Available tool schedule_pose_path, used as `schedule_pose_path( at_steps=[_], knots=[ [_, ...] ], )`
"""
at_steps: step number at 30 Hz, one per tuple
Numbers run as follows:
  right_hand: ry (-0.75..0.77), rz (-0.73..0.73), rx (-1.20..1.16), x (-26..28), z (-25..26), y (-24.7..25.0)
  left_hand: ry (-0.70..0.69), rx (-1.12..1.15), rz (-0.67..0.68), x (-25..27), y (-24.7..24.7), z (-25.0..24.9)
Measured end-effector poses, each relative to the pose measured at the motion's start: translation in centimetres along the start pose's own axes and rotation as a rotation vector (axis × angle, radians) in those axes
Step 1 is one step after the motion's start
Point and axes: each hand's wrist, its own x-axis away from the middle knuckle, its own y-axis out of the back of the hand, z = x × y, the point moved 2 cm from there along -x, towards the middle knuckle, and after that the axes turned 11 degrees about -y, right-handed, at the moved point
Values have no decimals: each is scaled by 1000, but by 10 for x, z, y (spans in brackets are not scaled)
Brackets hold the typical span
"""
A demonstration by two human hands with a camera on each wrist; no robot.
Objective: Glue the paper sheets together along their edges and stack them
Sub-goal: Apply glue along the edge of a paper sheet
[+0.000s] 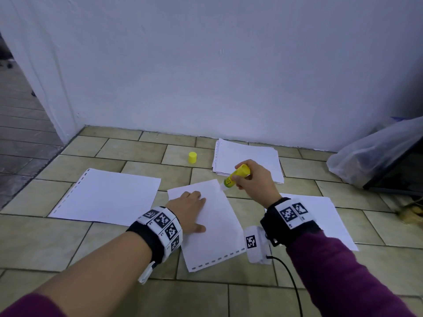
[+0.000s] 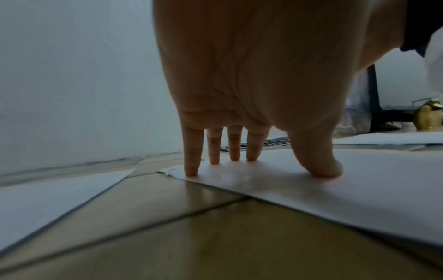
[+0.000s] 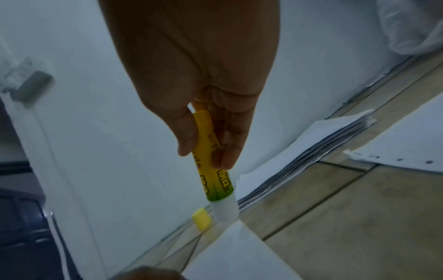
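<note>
A white sheet (image 1: 217,227) lies tilted on the tiled floor in front of me. My left hand (image 1: 191,211) presses flat on its left part, fingers (image 2: 191,161) straight and spread on the paper (image 2: 335,181). My right hand (image 1: 254,179) grips a yellow glue stick (image 1: 235,176), uncapped, its white tip down at the sheet's far right corner. In the right wrist view the thumb and fingers (image 3: 230,147) pinch the glue stick (image 3: 210,166) just above that corner (image 3: 237,252). A paper stack (image 1: 247,160) lies by the wall.
The yellow cap (image 1: 192,157) stands on the floor near the wall. One loose sheet (image 1: 107,195) lies at left, another (image 1: 320,216) under my right wrist. A clear plastic bag (image 1: 370,154) and a dark frame (image 1: 402,172) sit at the right.
</note>
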Motion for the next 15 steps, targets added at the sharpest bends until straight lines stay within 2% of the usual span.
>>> schedule_pose_path(
  at_steps=[4, 7, 15],
  knots=[
    [38, 35, 167, -12, 6, -24, 10, 44, -8, -2, -2, 2],
    [52, 72, 204, -19, 11, -35, 19, 49, -17, -2, -3, 6],
    [81, 205, 496, -8, 14, -19, 2, 58, -47, -1, 0, 6]
  ],
)
